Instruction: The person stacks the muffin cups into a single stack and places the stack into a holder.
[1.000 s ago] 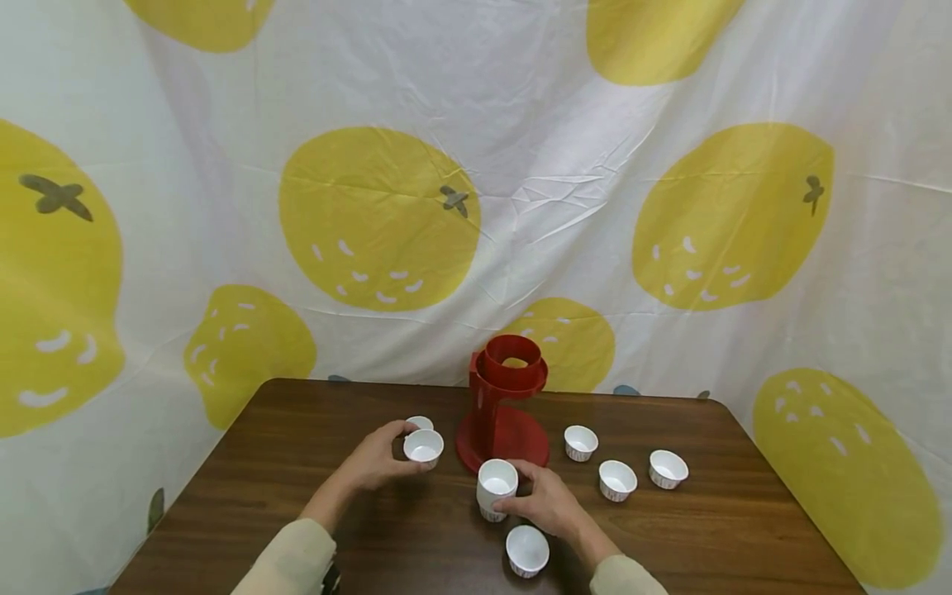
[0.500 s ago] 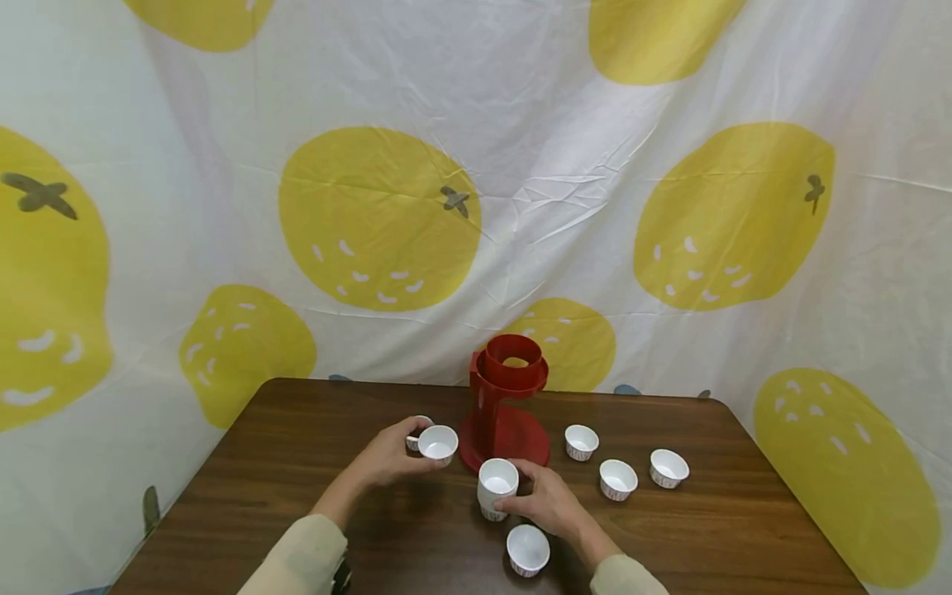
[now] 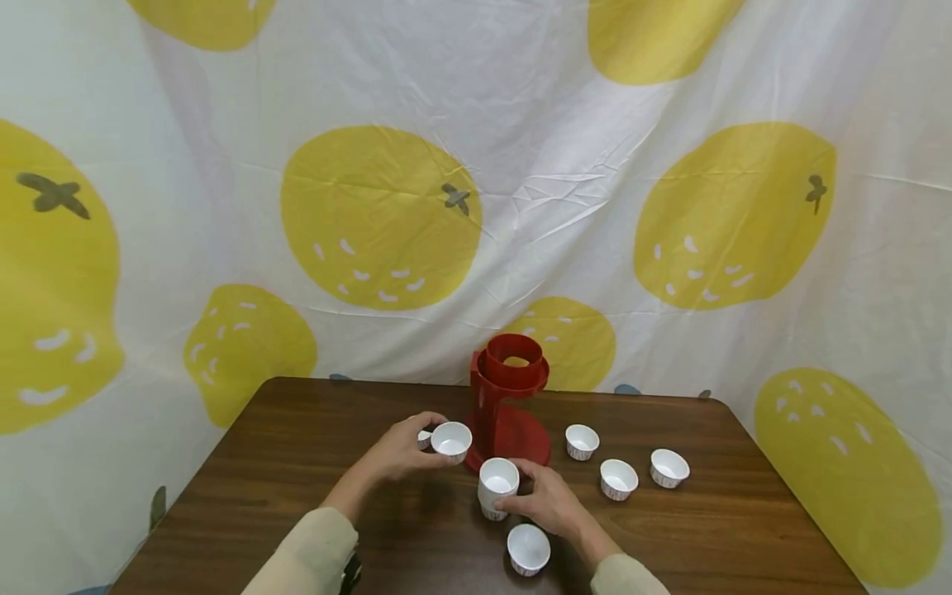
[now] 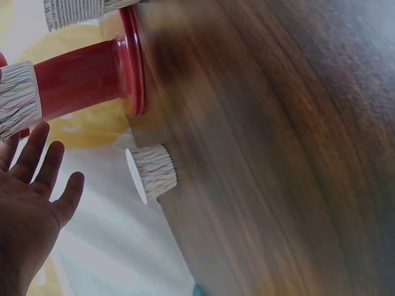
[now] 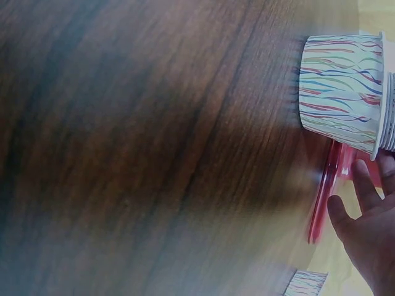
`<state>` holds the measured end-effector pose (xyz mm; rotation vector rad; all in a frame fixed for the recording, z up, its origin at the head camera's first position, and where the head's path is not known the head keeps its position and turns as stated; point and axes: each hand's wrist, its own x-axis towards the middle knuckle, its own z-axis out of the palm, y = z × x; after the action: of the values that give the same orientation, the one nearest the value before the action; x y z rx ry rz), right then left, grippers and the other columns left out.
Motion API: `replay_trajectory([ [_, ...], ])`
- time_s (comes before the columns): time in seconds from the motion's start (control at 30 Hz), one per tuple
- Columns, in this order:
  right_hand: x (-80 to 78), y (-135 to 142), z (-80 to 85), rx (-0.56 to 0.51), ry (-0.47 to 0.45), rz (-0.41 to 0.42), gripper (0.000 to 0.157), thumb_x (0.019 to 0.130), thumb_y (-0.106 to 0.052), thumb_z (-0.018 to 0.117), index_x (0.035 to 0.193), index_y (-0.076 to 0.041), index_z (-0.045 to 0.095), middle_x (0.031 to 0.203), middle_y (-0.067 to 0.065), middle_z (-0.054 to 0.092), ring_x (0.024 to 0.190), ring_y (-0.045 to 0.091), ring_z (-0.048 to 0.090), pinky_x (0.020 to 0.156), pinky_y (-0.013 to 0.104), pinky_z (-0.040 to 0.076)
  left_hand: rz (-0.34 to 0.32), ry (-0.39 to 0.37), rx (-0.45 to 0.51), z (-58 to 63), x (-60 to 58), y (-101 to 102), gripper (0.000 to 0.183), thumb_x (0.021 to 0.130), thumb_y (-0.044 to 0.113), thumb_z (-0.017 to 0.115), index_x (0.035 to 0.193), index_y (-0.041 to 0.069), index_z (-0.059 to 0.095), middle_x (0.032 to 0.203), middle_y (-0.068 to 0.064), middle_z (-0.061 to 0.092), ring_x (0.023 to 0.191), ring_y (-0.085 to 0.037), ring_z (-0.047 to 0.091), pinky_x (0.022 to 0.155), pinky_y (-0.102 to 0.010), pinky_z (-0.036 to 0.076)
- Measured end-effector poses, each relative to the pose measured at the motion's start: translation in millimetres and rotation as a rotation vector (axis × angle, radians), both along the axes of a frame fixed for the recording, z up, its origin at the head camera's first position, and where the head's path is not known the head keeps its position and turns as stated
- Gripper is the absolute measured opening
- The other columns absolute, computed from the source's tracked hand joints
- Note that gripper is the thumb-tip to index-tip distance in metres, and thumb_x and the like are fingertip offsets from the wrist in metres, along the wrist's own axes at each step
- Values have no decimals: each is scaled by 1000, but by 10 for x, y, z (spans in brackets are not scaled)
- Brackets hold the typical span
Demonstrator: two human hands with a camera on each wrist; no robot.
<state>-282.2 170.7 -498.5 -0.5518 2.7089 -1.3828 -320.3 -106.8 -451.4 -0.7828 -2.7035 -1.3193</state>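
Observation:
My left hand pinches a single white paper baking cup between thumb and fingers, raised over the table left of the red stand. In the left wrist view this cup shows coloured wavy stripes. My right hand holds a stack of nested paper cups upright in front of the stand's base. Nearer the body, one loose cup stands beside that hand; in the right wrist view a striped cup overlaps the ribbed rims of the stack.
Behind the hands rises the red stand, with a round base and a ring-shaped top. Three cups stand at the right, one of them the far cup. Another cup is partly hidden behind my left hand. A lemon-print cloth hangs behind the table.
My left hand has moved right with its paper cup, closer to the stand and the stack. The right hand and its stack stay nearly in place.

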Motion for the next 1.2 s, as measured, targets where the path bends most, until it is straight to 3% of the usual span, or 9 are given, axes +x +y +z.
replay_trajectory([
  [0.33, -9, 6, -14, 12, -1, -9, 63, 77, -32, 86, 130, -7, 62, 111, 1, 68, 106, 25, 61, 92, 47, 45, -46, 36, 3, 68, -6, 111, 54, 75, 32, 86, 116, 6, 64, 102, -3, 65, 93, -21, 58, 85, -40, 48],
  [0.7, -11, -1, -3, 21, -9, -2, 61, 77, -32, 86, 130, -11, 63, 110, 0, 69, 104, 23, 61, 90, 46, 46, -99, 14, -20, 123, 13, 267, 56, 77, 31, 85, 120, 4, 61, 111, -6, 65, 103, -24, 59, 95, -47, 46],
  [1.2, -16, -4, -7, 23, -26, -8, 63, 77, -32, 86, 131, -9, 62, 111, 3, 69, 103, 23, 62, 89, 47, 47, -154, -5, -49, 95, -14, 455, 54, 78, 30, 85, 120, 6, 61, 108, -2, 65, 99, -20, 59, 91, -39, 48],
])
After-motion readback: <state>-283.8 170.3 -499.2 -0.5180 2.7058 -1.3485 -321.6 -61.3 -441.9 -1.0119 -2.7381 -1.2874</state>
